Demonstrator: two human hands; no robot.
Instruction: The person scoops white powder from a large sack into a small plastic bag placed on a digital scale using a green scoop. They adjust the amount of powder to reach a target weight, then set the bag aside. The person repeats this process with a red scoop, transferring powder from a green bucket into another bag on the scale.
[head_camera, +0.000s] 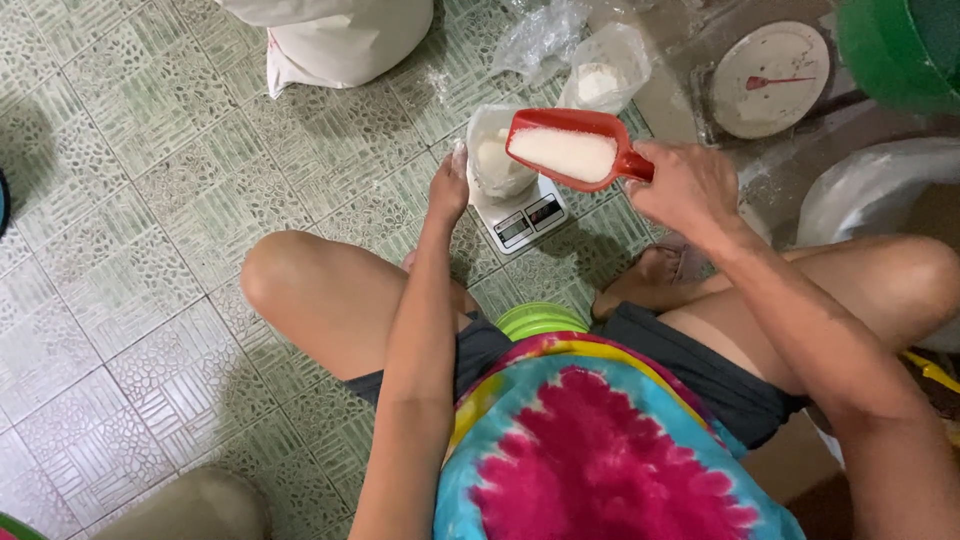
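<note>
The scoop (572, 150) hides part of the bag (492, 160) on the scale (520, 215), whose display is too small to read, while the sack (330, 35) and green tub (900, 45) are cut off at the top edge.

A: What carried it all?
B: Green patterned tile floor (130, 250).
A: What sat on it?
B: Small digital scale (520, 215) in the middle, a clear bag (497, 160) standing on that. White sack (335, 40) at top. Another filled bag (605, 70) and crumpled plastic (540, 35) just beside it. Dial scale (770, 78) top right. Person's foot (650, 278) near the digital scale.
</note>
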